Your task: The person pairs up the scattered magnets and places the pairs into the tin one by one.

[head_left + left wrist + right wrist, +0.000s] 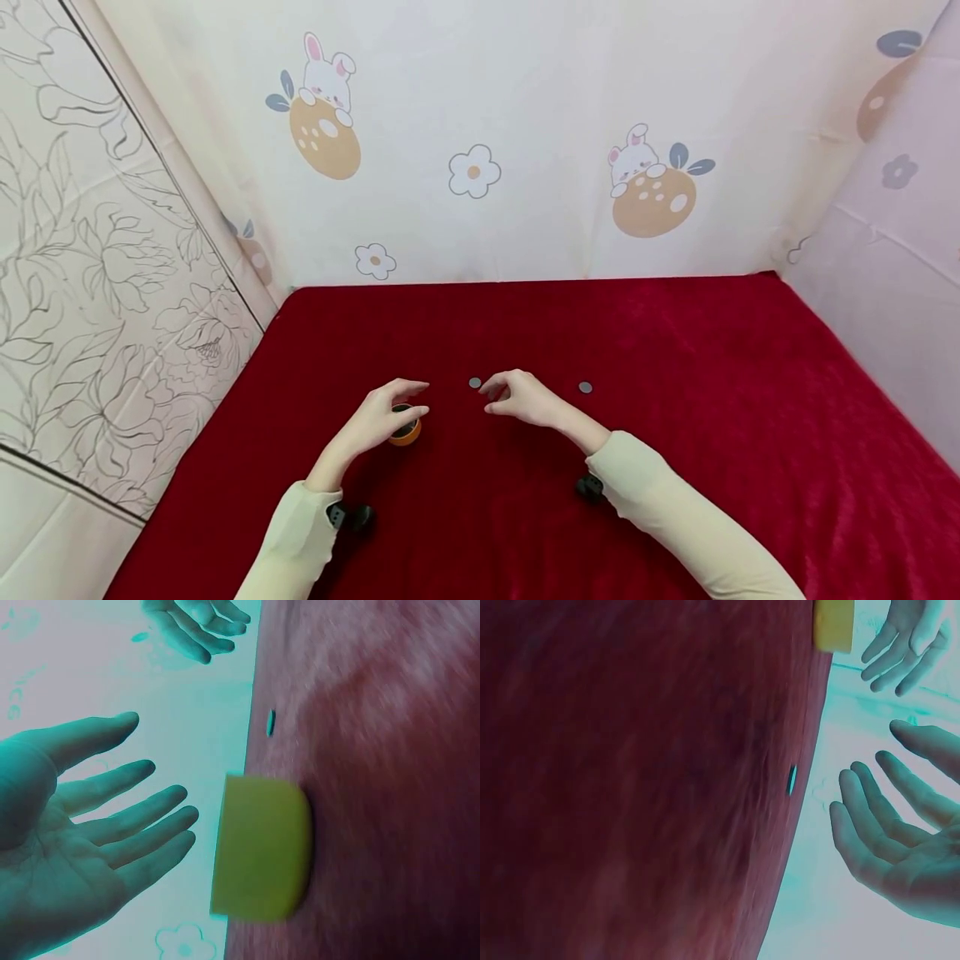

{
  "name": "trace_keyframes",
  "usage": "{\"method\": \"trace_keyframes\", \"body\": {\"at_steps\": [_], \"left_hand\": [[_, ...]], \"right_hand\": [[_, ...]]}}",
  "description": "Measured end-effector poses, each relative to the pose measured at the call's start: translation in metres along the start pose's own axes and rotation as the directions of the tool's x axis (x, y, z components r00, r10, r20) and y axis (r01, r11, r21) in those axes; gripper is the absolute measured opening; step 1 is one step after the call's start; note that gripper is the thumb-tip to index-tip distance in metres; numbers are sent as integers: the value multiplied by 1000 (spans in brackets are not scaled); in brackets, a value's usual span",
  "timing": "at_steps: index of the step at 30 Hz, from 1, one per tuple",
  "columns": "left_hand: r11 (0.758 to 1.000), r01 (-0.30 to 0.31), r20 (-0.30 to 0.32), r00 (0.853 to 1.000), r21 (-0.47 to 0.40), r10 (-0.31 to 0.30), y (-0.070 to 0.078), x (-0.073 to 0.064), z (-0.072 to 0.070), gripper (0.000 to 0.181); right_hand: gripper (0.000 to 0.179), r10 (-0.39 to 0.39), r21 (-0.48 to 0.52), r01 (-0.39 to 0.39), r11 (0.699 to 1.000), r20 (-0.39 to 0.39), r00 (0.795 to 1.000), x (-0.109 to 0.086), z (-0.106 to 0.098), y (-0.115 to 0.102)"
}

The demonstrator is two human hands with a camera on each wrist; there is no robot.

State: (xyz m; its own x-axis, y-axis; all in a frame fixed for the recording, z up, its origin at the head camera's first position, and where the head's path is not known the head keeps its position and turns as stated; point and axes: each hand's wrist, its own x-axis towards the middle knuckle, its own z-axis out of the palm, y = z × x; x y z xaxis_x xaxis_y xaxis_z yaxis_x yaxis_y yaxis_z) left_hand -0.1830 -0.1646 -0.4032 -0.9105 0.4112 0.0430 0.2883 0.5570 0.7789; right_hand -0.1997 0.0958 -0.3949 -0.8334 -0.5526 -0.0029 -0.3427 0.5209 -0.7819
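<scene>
My left hand (375, 418) hovers over a small orange-yellow cup (406, 436) with a dark inside, partly hidden by the hand in the head view. In the left wrist view its fingers are spread apart from the cup (262, 851), holding nothing. Just left of my right hand's fingertips lies a small grey disc, like a coin (475, 382). The right hand (531, 400) is held above the cloth with loosely bent, empty fingers. Seen from the right wrist, a thin disc (792, 781) rests on the cloth beyond those fingers.
A second grey disc (585, 387) lies to the right of my right hand. Red plush cloth (495, 517) covers the table. Behind it hangs a pale curtain (540, 100) with rabbits and flowers; a flower-patterned panel (112, 250) stands at the left.
</scene>
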Motion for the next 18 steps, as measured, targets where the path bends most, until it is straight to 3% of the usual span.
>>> {"method": "trace_keyframes", "body": {"at_steps": [18], "left_hand": [[999, -39, 43, 998, -6, 40, 16, 35, 29, 39]], "right_hand": [[30, 28, -99, -39, 994, -109, 994, -26, -38, 34]]}}
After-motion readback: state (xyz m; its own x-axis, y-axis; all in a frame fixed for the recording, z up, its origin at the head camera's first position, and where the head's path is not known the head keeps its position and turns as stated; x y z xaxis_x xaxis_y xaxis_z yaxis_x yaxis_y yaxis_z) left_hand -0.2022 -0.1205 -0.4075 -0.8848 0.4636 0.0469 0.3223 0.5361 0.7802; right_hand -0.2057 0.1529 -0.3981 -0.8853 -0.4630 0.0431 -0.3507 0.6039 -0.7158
